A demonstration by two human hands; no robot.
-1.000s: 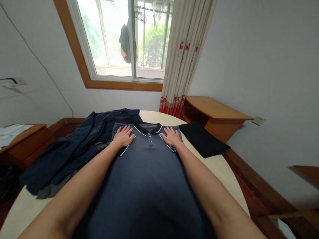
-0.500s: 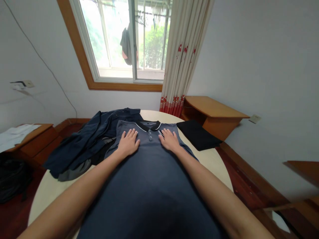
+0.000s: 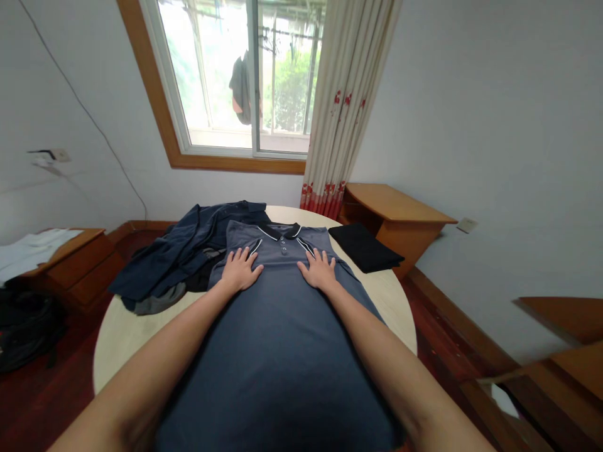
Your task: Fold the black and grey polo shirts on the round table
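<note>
A grey-blue polo shirt (image 3: 280, 339) with a black, white-trimmed collar lies face up on a round pale table (image 3: 120, 326), buttons toward the window. My left hand (image 3: 241, 269) rests flat on the shirt's chest, left of the button placket, fingers spread. My right hand (image 3: 319, 270) lies flat on the chest to the right of the placket, fingers spread too. Neither hand holds anything. Both forearms stretch over the shirt's body.
A heap of dark navy clothing (image 3: 183, 251) lies on the table to the left of the shirt. A folded black garment (image 3: 365, 247) sits at the table's far right. Wooden cabinets (image 3: 400, 216) stand by the curtain; another with white cloth (image 3: 28, 251) is at left.
Both hands have slid down the shirt from the collar and shoulders to the chest. The view has pulled back, showing more of the table.
</note>
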